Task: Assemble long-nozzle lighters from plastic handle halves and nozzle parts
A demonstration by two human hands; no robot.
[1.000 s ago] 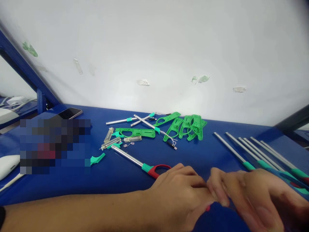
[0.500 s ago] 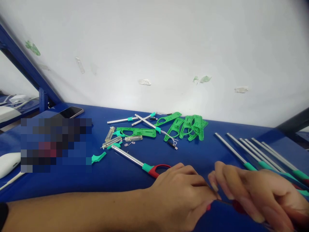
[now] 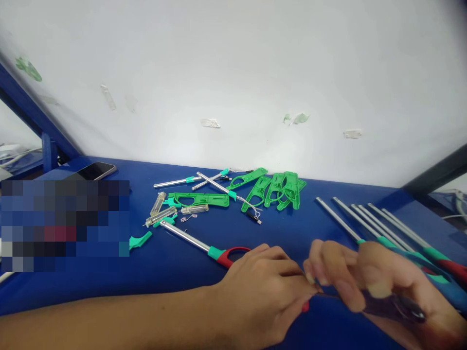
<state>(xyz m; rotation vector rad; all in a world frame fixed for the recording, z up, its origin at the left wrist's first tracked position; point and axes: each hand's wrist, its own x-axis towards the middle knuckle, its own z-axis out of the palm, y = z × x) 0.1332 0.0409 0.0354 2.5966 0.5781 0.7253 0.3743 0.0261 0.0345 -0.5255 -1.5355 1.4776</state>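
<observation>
My left hand (image 3: 262, 289) is closed round the red handle (image 3: 225, 256) of a lighter whose silver tube (image 3: 186, 236) points up and left. Another bit of red shows under its fingers. My right hand (image 3: 368, 282), somewhat blurred, grips a screwdriver with a dark, see-through handle (image 3: 396, 307). Its thin shaft reaches left to the fingertips of my left hand, where the tip is hidden.
Green handle shells (image 3: 288, 189), loose silver tubes with wires (image 3: 219, 184) and clear fuel tanks (image 3: 195, 209) lie behind my hands. Several silver-tubed lighters (image 3: 401, 231) lie at the right. A phone (image 3: 95, 171) rests at the back left.
My right hand has turned, so the screwdriver handle now shows in it. The whole view has shifted a little, and the table items appear further left.
</observation>
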